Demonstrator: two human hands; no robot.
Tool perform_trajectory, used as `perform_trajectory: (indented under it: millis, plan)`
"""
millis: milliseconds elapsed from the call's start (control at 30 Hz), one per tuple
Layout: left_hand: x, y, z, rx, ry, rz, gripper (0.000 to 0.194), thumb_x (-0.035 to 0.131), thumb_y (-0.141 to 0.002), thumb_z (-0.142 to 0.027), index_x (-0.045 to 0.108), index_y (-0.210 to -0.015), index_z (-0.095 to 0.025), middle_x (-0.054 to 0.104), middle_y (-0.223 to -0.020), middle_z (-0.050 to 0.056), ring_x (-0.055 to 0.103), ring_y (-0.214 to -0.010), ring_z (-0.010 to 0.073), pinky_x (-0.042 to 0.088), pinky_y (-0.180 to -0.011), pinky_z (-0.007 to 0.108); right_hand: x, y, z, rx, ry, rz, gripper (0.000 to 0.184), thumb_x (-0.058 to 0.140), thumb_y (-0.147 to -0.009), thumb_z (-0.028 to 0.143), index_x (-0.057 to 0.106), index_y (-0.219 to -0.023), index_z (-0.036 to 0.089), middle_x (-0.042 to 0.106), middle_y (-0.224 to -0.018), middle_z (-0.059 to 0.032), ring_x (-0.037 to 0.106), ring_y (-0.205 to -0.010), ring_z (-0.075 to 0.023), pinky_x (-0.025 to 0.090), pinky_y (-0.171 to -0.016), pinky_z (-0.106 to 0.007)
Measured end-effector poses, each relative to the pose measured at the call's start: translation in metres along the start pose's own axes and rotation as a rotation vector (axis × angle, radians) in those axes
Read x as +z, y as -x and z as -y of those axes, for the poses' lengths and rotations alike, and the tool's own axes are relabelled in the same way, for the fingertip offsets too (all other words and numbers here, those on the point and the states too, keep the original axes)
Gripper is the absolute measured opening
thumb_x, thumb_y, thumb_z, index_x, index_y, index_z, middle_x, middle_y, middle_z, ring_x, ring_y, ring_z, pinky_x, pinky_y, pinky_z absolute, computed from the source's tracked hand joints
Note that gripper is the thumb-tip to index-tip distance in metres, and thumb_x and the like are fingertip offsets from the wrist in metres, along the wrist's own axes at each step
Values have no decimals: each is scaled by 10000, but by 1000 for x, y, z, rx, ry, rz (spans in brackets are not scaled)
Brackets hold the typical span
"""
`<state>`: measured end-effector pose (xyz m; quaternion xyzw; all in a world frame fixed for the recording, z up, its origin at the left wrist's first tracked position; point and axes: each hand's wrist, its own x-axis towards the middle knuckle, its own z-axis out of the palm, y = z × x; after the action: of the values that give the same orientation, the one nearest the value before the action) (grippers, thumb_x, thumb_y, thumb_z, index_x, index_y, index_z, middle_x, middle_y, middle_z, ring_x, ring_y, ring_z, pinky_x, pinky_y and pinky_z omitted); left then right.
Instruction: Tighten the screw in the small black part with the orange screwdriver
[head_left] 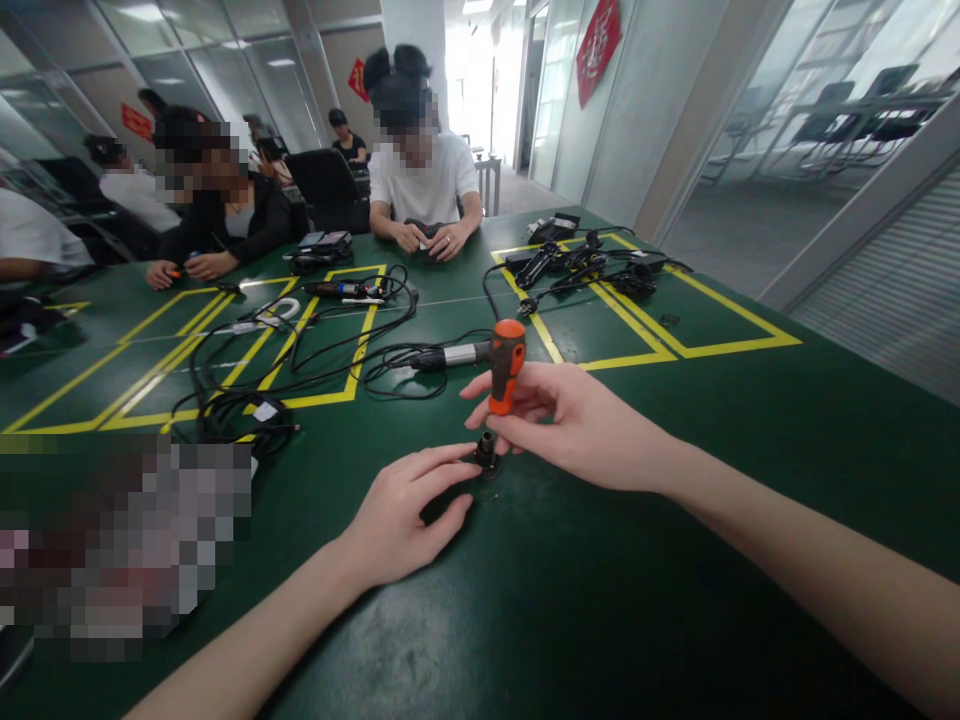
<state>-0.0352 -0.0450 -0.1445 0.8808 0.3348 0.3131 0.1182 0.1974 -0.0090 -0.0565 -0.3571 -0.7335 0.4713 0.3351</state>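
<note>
My right hand (547, 415) grips a screwdriver (507, 365) with an orange and dark grey handle, held upright. The screwdriver's lower end is hidden behind my fingers. Just below and to the left stands a small black round part (487, 455) with a short stub on a wider base, resting on the green table (600, 600). My left hand (412, 510) lies beside this part, its fingers stretched out and the fingertips at the part's left edge. The thumb is apart from it. A tiny bit, perhaps a screw (495, 496), lies in front of the part.
Beyond my hands lie a silver and black cylindrical tool (457, 355) and tangled black cables (247, 410). More black devices and cables (592, 260) sit inside yellow tape lines at the back right. A person in a white shirt (424, 180) sits across the table. A blurred-out object (127, 540) is at left.
</note>
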Motion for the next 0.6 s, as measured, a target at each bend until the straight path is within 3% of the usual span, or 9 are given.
perform_trajectory:
  millis: [233, 433, 600]
  plan:
    - [1, 0, 1, 12, 0, 2, 266, 603, -977, -192, 706, -1221, -207, 739, -1326, 117, 752, -1144, 232, 633, -968, 385, -2, -1, 2, -51, 193, -48, 110, 659, -828, 116, 728, -903, 157, 752, -920, -42, 696, -780, -164, 572, -731, -280]
    - [1, 0, 2, -7, 26, 10, 272, 610, -970, -189, 713, -1222, -211, 736, -1330, 121, 747, -1158, 238, 633, -977, 389, -5, 0, 4, -8, 151, -70, 218, 734, -781, 133, 754, -996, 163, 734, -815, -17, 663, -697, -156, 549, -658, -272]
    - [1, 0, 2, -2, 21, 3, 271, 609, -971, -186, 722, -1215, -217, 743, -1322, 120, 753, -1148, 238, 630, -983, 394, -4, 0, 4, 6, 2, 3, 268, 726, -800, 165, 724, -1067, 159, 722, -773, -1, 670, -646, -138, 563, -640, -263]
